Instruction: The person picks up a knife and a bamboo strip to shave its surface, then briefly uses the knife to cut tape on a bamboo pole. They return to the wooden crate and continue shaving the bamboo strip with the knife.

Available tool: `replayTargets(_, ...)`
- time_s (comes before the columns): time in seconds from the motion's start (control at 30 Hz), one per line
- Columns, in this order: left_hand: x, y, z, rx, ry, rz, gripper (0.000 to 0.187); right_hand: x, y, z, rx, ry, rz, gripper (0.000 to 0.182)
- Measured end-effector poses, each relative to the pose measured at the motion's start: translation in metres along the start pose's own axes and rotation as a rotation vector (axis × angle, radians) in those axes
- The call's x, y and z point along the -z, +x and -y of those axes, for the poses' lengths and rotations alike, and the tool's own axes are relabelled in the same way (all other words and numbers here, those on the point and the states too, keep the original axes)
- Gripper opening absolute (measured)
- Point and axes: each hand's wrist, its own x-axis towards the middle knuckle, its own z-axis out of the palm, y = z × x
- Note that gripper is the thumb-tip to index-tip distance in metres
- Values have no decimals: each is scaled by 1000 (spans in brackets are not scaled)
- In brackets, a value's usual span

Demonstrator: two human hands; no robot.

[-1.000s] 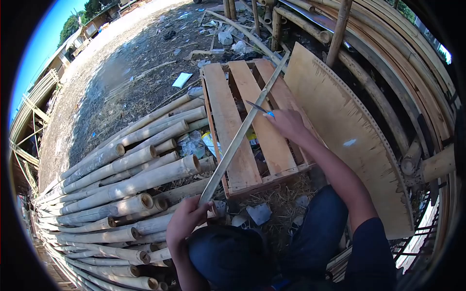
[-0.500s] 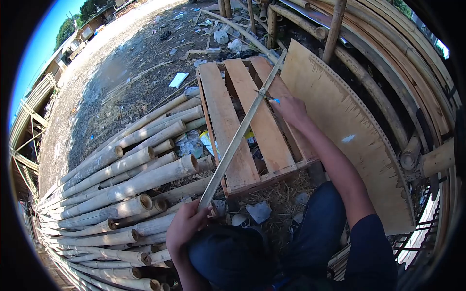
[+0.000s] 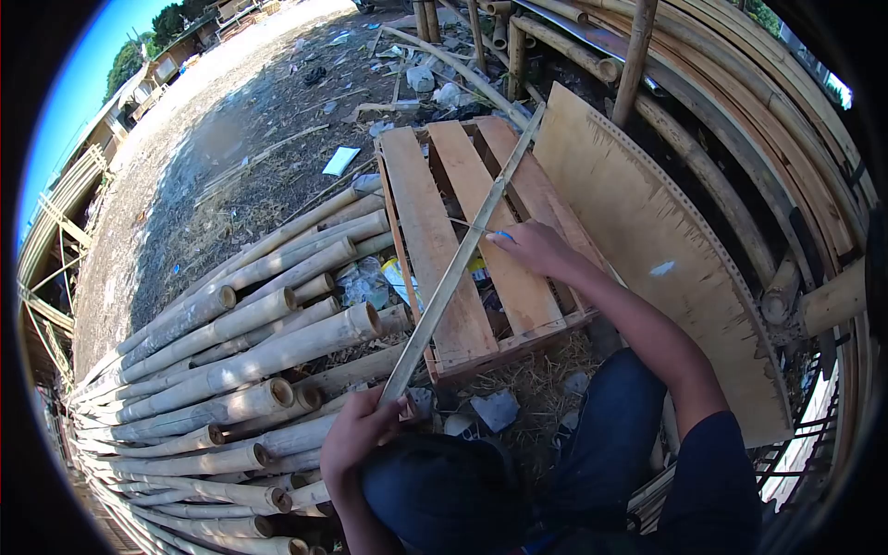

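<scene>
A long split bamboo strip (image 3: 455, 270) slants across a low wooden crate (image 3: 460, 335), its far end reaching the plywood sheet. My left hand (image 3: 359, 428) is closed round the strip's near end, beside my knee. Over the crate's slats, my right hand (image 3: 535, 248) grips a thin-bladed knife (image 3: 474, 226) with some blue showing at the handle. The blade lies crosswise against the strip, around its middle. My fingers cover most of the handle.
Stacked bamboo poles (image 3: 277, 347) point toward the crate from the left. A plywood sheet (image 3: 638, 231) leans at the right, before a rack of long poles (image 3: 731, 185). Stone pieces (image 3: 496, 409) lie by my feet, and litter is scattered over the dirt ground (image 3: 250, 157) behind.
My right hand and the knife have slid along the bamboo strip toward me, down and left in view. My left hand keeps its hold on the near end.
</scene>
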Motion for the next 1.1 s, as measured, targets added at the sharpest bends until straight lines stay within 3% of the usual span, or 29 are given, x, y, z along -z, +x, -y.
replayTargets(0.1, -1, 1, -2, 39, 4, -17, 30, 23, 9, -9, -131, -117, -36, 58)
replayTargets(0.23, -2, -1, -7, 8, -95, 5, 24, -1, 3, 6, -71, -135, -60, 58)
replayTargets(0.4, -5, 3, -4, -17, -43, -24, 25, 15, 16, 0, -140, -233, -82, 53)
replayTargets(0.53, -5, 2, 5, -37, 71, -23, 25, 6, 8, 8, 5, -218, -50, 52)
replayTargets(0.6, -10, -2, 4, -11, 67, -28, 25, 15, 19, -26, -167, -326, -213, 52)
replayTargets(0.83, -6, -3, -2, 19, 20, -28, 23, 5, 6, -4, -3, -285, -60, 53)
replayTargets(0.93, -8, -6, -6, 22, -9, -45, 24, 23, 22, -30, -189, -288, -165, 54)
replayTargets(1.1, -4, -2, -3, 16, -83, -38, 24, 7, -2, 18, -151, -66, -104, 54)
